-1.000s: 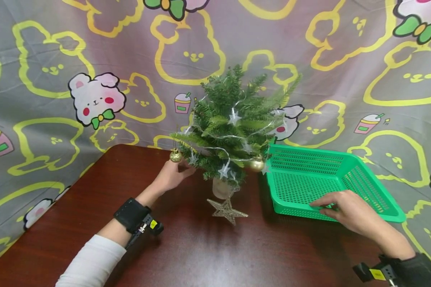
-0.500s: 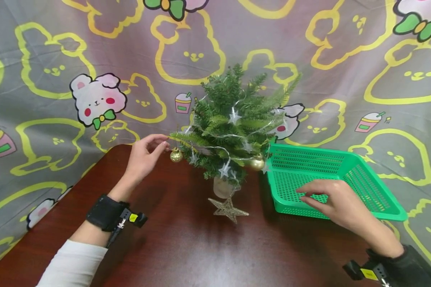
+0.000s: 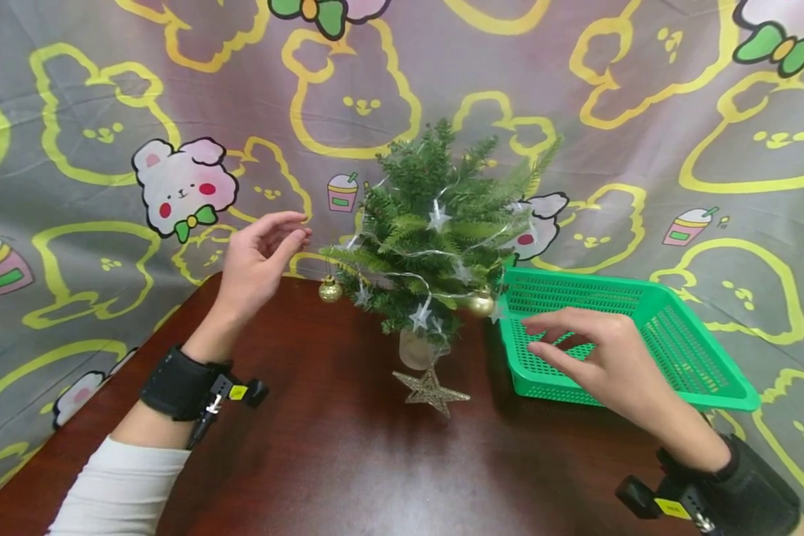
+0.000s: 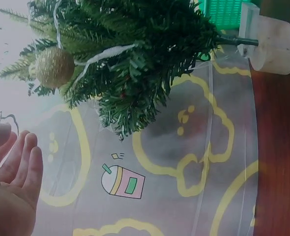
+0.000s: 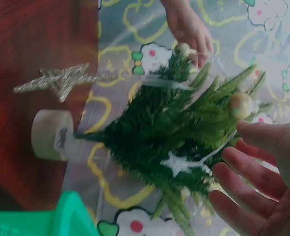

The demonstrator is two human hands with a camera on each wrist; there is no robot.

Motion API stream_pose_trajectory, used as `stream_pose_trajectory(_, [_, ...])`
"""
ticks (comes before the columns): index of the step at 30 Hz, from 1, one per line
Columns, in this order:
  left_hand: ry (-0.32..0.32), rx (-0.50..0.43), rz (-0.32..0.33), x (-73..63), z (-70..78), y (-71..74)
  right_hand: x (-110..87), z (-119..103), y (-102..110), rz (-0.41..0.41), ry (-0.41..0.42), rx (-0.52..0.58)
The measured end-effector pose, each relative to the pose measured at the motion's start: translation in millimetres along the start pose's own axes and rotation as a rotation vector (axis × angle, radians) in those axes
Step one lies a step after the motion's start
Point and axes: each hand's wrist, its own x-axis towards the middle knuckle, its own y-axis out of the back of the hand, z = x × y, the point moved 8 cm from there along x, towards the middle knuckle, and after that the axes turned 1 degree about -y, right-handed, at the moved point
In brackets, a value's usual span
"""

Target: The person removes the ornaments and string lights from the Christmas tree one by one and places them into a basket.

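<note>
A small green Christmas tree [image 3: 435, 238] stands in a pale round base [image 3: 415, 350], strung with clear wire and white star lights [image 3: 438, 217]. One gold glitter bauble [image 3: 330, 289] hangs from its left branches, and a smoother gold bauble [image 3: 482, 303] from its lower right. My left hand [image 3: 251, 264] is up beside the left branches, apart from the bauble, fingers loosely bent around nothing. Between the tree and the green basket's near side, my right hand [image 3: 603, 353] hovers with relaxed, spread fingers, also holding nothing. A gold glitter star [image 3: 431, 392] shows in front of the base.
The green plastic basket [image 3: 543, 388] sits right of the tree on the dark red-brown table [image 3: 321, 461]. Behind everything hangs a grey curtain [image 3: 241, 97] with yellow bear outlines. Each wrist wears a black strap [image 3: 181, 383] with a small camera.
My left hand has come away from beneath the left bauble, moving up and left. My right hand has shifted left and up from the basket's front rim toward the tree, its fingers spreading.
</note>
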Motion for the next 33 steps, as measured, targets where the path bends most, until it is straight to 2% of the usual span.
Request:
stream_pose_trajectory(6, [0.035,-0.022,-0.079,25.4,-3.9,-10.6,10.2,-9.6,-3.1,0.048,-0.041,0.023])
stream_pose_trajectory(12, [0.001,-0.069,-0.119,50.0,10.0,-24.4,18.1,-15.4,-3.6,0.115,-0.098,0.053])
stream_pose_trajectory(17, [-0.028,-0.075,-0.168,64.2,24.4,-37.6,22.2,-18.4,-4.8,0.149,-0.132,0.082])
stream_pose_trajectory(25, [-0.081,-0.061,-0.232,73.7,36.7,-49.9,27.4,-22.4,-8.5,0.181,-0.158,0.116])
stream_pose_trajectory(33, [-0.124,-0.005,-0.251,77.3,44.7,-53.3,32.7,-24.5,-11.7,0.206,-0.215,0.127])
